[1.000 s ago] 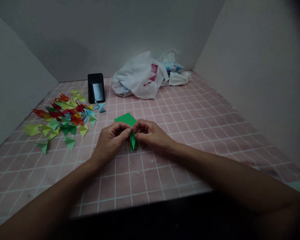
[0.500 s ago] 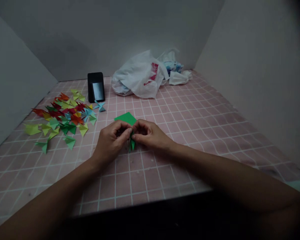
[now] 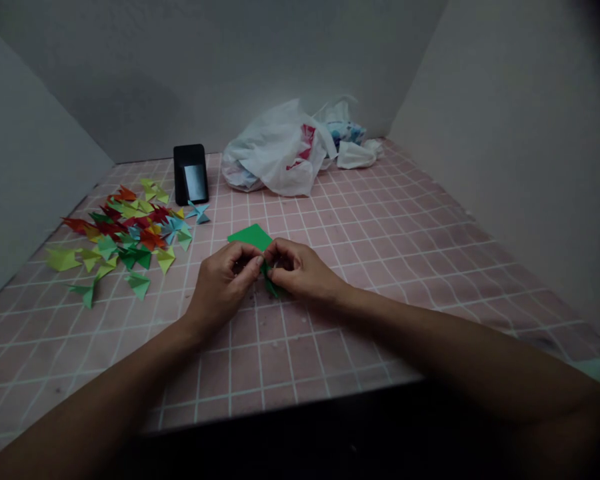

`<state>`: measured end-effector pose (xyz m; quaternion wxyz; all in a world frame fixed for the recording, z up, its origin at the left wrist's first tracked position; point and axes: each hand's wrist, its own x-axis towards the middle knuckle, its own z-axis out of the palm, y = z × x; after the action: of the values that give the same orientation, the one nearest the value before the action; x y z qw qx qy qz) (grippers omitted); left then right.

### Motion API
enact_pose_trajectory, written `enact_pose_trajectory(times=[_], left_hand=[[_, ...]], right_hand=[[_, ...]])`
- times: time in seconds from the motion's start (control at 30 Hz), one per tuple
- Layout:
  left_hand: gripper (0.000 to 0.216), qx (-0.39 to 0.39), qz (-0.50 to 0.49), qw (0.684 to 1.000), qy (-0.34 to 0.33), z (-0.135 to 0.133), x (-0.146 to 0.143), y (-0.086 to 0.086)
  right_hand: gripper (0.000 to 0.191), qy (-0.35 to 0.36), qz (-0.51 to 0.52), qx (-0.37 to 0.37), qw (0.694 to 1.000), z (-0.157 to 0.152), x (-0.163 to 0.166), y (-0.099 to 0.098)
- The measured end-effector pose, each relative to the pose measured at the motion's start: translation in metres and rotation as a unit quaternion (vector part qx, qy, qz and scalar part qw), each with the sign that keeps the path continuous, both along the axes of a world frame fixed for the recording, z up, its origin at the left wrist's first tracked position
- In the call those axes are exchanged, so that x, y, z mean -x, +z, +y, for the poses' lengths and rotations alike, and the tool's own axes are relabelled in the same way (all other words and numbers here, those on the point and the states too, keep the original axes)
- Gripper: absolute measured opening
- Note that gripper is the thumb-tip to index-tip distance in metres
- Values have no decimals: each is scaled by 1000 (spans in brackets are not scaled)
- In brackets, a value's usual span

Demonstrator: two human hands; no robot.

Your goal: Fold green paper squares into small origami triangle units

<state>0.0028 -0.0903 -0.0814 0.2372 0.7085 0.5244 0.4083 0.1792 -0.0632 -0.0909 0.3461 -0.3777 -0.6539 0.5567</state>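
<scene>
Between my fingertips is a small folded green paper [image 3: 271,287], its narrow pointed end sticking out below them. My left hand [image 3: 229,272] pinches it from the left with thumb and forefinger. From the right my right hand [image 3: 300,270] grips it, fingers curled; most of the folded piece is hidden behind the fingers. Just beyond the hands lies a flat green paper sheet [image 3: 251,235] on the table, its near part covered by them.
Many folded paper pieces [image 3: 135,257] in red, yellow, green and blue lie at the left. A black phone-like device [image 3: 191,175] stands behind them. White plastic bags [image 3: 280,150] sit at the back on the pink checked tablecloth [image 3: 405,233]. Walls rise on three sides.
The folded paper's lower tip has swung to the right under my right fingers. Both hands stay in nearly the same place.
</scene>
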Motion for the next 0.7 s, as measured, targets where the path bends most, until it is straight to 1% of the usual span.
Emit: enact_pose_trajectory(times=[0.1,0.17,0.37,0.5,0.6,0.7], left_hand=[[12,1,-9,1000,6,0,0,0],[11,0,-19,1000,13,0,0,-1],[11,8,-35,999,26,1,1,-2],[9,-30,-4,999,31,-1,-1,-1],[9,-64,22,997,22,-2,-3,-1],[10,-78,39,996,16,-3,-4,-1]], right_hand=[[13,-7,-14,-45,999,-2,0,1],[12,-9,-24,-62,998,-3,-1,2],[18,-9,-20,-30,999,-4,0,-2],[24,-14,-5,-17,1000,-5,0,-3],[28,-5,14,-14,1000,-7,1,-3],[31,-7,25,-19,999,-9,2,-4]])
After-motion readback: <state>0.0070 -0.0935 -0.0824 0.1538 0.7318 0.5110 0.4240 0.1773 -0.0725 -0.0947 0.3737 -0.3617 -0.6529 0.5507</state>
